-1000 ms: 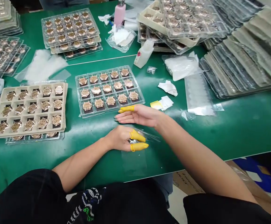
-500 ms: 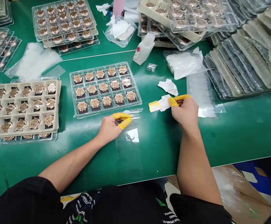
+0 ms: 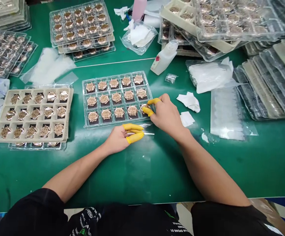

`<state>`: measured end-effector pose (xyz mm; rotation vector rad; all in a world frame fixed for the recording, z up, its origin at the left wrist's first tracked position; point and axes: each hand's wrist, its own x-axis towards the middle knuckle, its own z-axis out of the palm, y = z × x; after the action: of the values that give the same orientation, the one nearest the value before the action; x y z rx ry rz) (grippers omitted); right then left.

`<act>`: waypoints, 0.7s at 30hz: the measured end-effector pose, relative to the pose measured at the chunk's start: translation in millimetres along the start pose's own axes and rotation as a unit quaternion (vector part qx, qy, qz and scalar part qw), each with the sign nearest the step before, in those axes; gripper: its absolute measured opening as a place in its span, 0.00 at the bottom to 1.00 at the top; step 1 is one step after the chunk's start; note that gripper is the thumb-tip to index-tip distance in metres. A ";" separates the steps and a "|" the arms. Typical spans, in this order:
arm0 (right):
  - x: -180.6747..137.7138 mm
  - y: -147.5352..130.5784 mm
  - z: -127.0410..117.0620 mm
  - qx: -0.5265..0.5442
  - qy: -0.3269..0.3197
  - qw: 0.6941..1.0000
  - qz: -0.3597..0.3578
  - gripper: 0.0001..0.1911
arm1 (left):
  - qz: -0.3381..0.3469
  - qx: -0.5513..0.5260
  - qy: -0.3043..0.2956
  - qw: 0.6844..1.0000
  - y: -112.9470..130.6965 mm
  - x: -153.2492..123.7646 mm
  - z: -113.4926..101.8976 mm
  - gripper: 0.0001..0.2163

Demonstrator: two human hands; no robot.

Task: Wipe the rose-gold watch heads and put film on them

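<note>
Yellow finger cots cover the thumb and some fingertips of both my hands. With thumb and fingers, my right hand (image 3: 165,113) grips a rose-gold watch case (image 3: 145,107) at the front right corner of a clear plastic tray (image 3: 113,124); the fingers partly cover it. Other such watch cases sit in the tray's compartments, their engraved backs up. My left hand (image 3: 123,138) rests on the table in front of the tray, fingers stretched out and thumb slightly apart. Just beyond its fingertips lies clear film (image 3: 148,131), and I see nothing held in this hand.
To the left stands a beige tray (image 3: 70,113) of watch cases on another tray. White paper pieces (image 3: 188,101), a white squeeze bottle (image 3: 164,58) and a clear sheet pack (image 3: 227,114) lie rightward. Stacked trays (image 3: 82,28) stand behind; emptied-looking trays (image 3: 267,85) lean at right.
My right hand has left the white and yellow piece on the right and moved left onto the corner watch case. My left hand stays by the film. The view has shifted slightly.
</note>
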<state>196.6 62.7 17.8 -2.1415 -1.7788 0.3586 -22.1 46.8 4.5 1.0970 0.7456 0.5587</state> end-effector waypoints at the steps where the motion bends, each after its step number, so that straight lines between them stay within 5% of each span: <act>1: 2.1 1.2 -1.5 0.027 -0.007 1.000 0.012 0.12 | 0.005 0.012 0.009 1.000 -1.4 -0.3 2.0 0.20; 5: 3.5 5.5 -15.0 0.205 0.000 0.974 0.093 0.17 | 0.020 0.092 -0.004 0.995 1.3 4.8 1.1 0.16; 8: -10.8 -1.7 -30.4 0.395 0.049 0.908 0.127 0.23 | 0.063 0.174 -0.016 0.983 8.0 14.2 -7.2 0.20; 11: -36.1 -17.8 -36.5 0.540 -0.033 0.831 0.129 0.28 | 0.101 0.210 0.008 0.972 8.4 21.5 -14.3 0.32; 15: -58.7 -31.2 -20.9 0.568 -0.149 0.789 0.180 0.32 | 0.124 0.224 0.010 0.967 1.9 20.1 -19.4 0.37; 21: -56.7 -30.8 -5.0 0.593 -0.175 0.763 0.190 0.36 | 0.136 0.265 0.022 0.954 5.1 15.0 -22.8 0.27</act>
<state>160.3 11.6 33.9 -1.4196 -0.7153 1.5645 -30.4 72.8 -0.5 1.7083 0.8127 0.6345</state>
